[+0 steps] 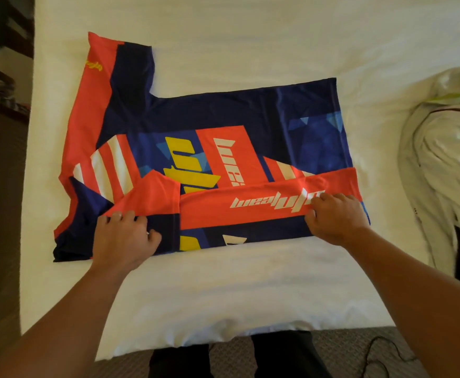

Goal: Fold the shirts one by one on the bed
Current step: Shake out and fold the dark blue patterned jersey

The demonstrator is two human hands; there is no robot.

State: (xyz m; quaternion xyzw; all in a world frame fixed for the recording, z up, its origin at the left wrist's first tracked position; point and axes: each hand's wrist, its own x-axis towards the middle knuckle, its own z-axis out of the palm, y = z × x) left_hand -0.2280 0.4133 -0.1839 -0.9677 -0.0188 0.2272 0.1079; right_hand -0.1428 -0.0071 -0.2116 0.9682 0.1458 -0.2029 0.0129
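- Head view: I am standing at the edge of the bed (223,282), looking down at a navy and red jersey (223,126) lying flat on the white sheet, one sleeve reaching toward the far left.
- My left hand (125,238) is gripping the jersey's near edge, fingers curled into the cloth by the folded-over red sleeve.
- My right hand (335,216) is pinching the near strip of red fabric with white lettering, which is lying doubled over the body of the jersey.
- A pale crumpled garment (441,165) is lying on the bed's right side, apart from the jersey.
- A black cable (379,353) is trailing across the carpet by my legs.
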